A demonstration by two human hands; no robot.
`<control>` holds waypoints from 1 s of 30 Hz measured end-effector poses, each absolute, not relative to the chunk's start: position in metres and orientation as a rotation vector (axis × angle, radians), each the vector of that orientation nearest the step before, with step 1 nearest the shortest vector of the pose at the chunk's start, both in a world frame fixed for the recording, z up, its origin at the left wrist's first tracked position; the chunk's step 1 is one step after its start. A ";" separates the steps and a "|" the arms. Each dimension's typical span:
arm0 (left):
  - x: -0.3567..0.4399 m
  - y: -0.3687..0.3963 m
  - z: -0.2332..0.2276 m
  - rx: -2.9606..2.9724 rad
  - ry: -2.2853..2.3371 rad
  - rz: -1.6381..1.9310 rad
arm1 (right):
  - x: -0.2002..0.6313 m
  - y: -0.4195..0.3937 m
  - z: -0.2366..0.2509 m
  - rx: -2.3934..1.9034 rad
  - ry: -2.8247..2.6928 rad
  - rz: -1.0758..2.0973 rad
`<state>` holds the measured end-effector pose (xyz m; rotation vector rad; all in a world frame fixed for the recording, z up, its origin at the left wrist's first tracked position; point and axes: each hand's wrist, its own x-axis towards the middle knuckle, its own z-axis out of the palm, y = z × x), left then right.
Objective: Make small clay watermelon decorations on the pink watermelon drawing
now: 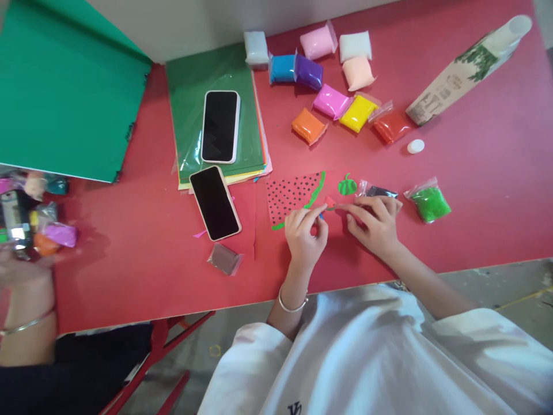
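Red tabletop (475, 196) carries our work: a red triangular watermelon slice with black dots and a green rind strip (290, 197), near centre. Just right of it we pinch a small red clay bit (330, 202) between both hands, left hand (305, 231) and right hand (375, 223), fingers closed on it. We judge shaping is under way; gentle pressing comes next. Clear bags hold clay: green bag (429, 202) right, orange bag (308, 125) farther off.

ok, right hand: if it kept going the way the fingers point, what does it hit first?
The right hand points left toward the left hand; the small red clay piece comes first, likely. Depth unclear.
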<state>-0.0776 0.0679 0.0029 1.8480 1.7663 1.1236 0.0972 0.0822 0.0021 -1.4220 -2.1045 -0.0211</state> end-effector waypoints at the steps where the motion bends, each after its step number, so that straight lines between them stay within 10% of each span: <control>1: -0.077 0.068 0.004 1.806 1.725 1.142 | 0.097 0.083 0.004 -1.421 -2.059 0.015; 30: -0.074 0.068 0.007 1.747 1.565 1.290 | 0.086 0.093 0.009 -1.230 -1.876 0.242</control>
